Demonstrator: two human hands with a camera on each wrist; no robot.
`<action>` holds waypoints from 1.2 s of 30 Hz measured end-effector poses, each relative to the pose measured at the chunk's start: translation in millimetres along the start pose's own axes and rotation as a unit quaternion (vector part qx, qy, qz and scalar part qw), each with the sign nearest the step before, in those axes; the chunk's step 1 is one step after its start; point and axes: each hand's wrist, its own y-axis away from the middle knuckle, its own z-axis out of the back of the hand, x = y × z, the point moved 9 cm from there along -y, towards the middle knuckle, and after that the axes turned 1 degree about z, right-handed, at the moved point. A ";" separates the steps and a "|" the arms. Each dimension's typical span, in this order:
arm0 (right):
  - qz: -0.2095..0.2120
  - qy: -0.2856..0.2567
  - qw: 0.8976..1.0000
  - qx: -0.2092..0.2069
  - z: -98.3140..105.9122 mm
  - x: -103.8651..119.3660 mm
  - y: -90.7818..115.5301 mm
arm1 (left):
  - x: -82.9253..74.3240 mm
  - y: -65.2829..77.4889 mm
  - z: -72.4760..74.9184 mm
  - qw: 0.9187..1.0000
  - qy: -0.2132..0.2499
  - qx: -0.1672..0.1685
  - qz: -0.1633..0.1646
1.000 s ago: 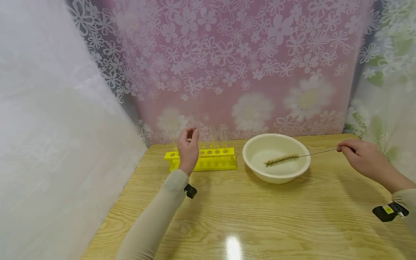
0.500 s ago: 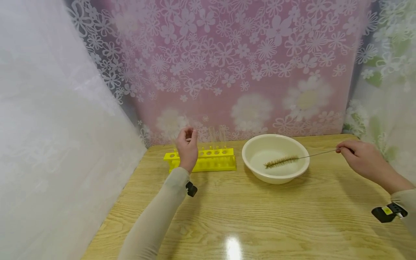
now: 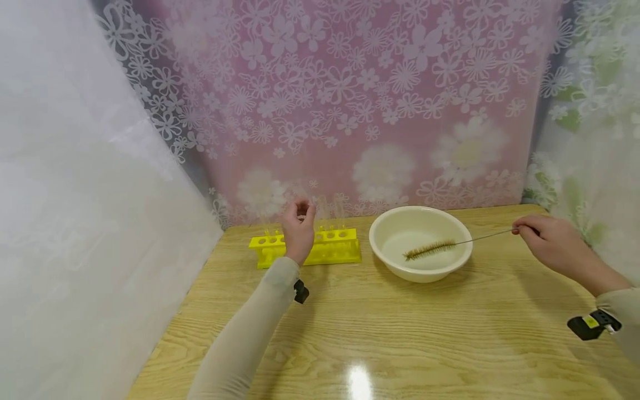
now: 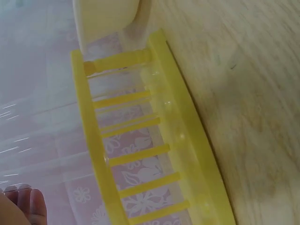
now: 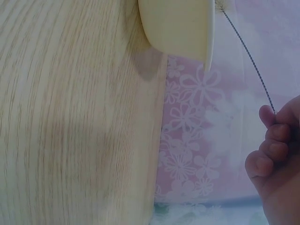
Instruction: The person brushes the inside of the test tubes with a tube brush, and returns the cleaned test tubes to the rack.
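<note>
In the head view, my left hand is raised over the yellow test tube rack, its fingers curved toward the thumb. I cannot tell whether it holds a tube. Its fingertips show at the lower left of the left wrist view, beside the upper ends of the clear test tubes. On the right, my right hand pinches the twisted wire handle of a test tube brush. The brush's tan bristles are over the inside of the cream basin.
Clear test tubes stand in the rack on both sides of my left hand. The basin is to the right of the rack on the wooden table. A pink flowered curtain hangs behind, with a white sheet at left.
My left hand has shifted a little to the right along the rack. My right hand keeps its grip on the brush, with the bristles still over the basin. The head view has shifted slightly.
</note>
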 end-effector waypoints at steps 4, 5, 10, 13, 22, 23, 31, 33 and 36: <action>0.005 0.003 1.000 -0.008 2.1 0.5 0.9 | 11.0 4.2 -5.5 0.999 -0.020 0.016 0.021; 0.005 0.003 1.000 -0.009 2.6 0.3 1.2 | 13.5 5.5 -6.3 0.999 -0.027 0.018 0.027; 0.004 -0.001 1.000 -0.009 2.3 -0.7 0.5 | 24.2 11.0 -7.0 0.997 -0.061 0.024 0.048; 0.003 0.002 1.000 -0.007 1.3 -1.0 -0.8 | 31.3 14.1 -5.6 0.995 -0.077 0.022 0.060; 0.006 0.007 1.000 -0.002 -3.0 -0.2 -5.7 | 44.6 22.4 -4.9 0.991 -0.099 0.030 0.080; 0.004 0.003 1.000 0.001 -4.0 0.0 -6.2 | 45.2 22.7 -5.5 0.991 -0.101 0.032 0.081; -0.007 0.005 1.000 0.014 -13.8 -1.7 -13.0 | 48.4 23.3 -7.5 0.989 -0.118 0.035 0.081; 0.003 0.007 1.000 0.006 -16.6 -0.6 -15.0 | 48.9 23.7 -7.3 0.989 -0.117 0.035 0.081; 0.013 0.011 1.000 -0.002 -21.5 1.1 -17.6 | 51.3 24.8 -6.7 0.989 -0.119 0.035 0.085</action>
